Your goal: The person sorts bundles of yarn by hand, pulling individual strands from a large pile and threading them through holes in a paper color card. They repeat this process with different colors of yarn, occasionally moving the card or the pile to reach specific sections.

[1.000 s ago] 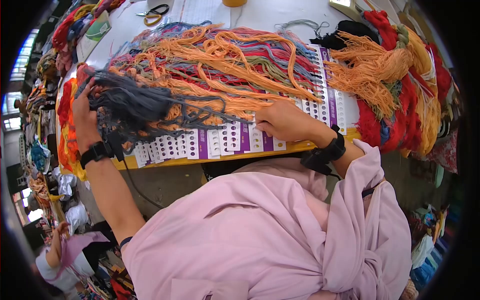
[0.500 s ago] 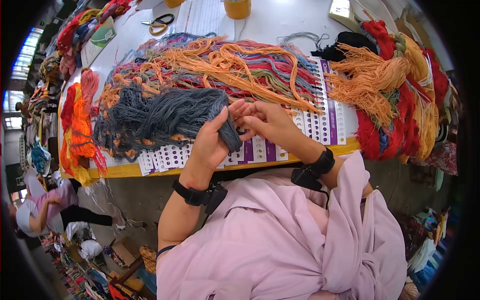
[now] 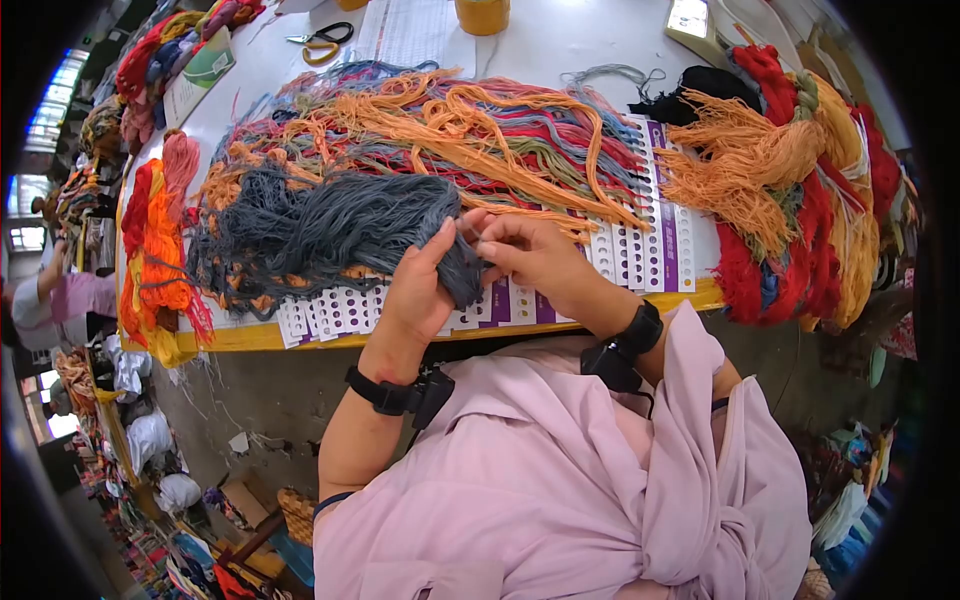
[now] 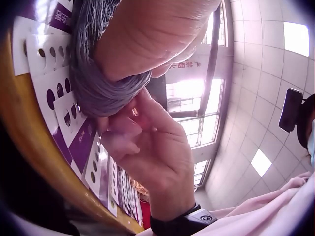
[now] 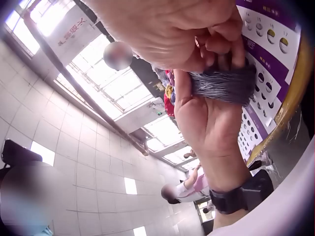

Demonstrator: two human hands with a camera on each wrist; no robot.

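Observation:
A skein of dark grey-blue thread (image 3: pixel 320 225) lies along the front of the table, its loose strands spread to the left. My left hand (image 3: pixel 415 290) grips the skein's looped right end, thumb on top and fingers underneath. At that same end, the thumb and fingertips of my right hand (image 3: pixel 555 260) come together and pinch at the thread. In the left wrist view the loop (image 4: pixel 106 96) wraps past the left hand, with the right fingers right below it. The right wrist view shows the thread band (image 5: pixel 224 84) across the left hand; the right fingertips are partly hidden.
Orange, red, blue and green threads (image 3: pixel 500 150) lie behind the skein on white-and-purple cards with holes (image 3: pixel 660 235). More thread bundles hang at the left (image 3: pixel 165 265) and right (image 3: pixel 765 150). Scissors (image 3: pixel 322 45) and a yellow container (image 3: pixel 482 14) stand farther back.
My left hand has come from the far left to the skein's right end, and the skein now lies flatter. My right hand has turned to meet it there. In the last half second little has moved.

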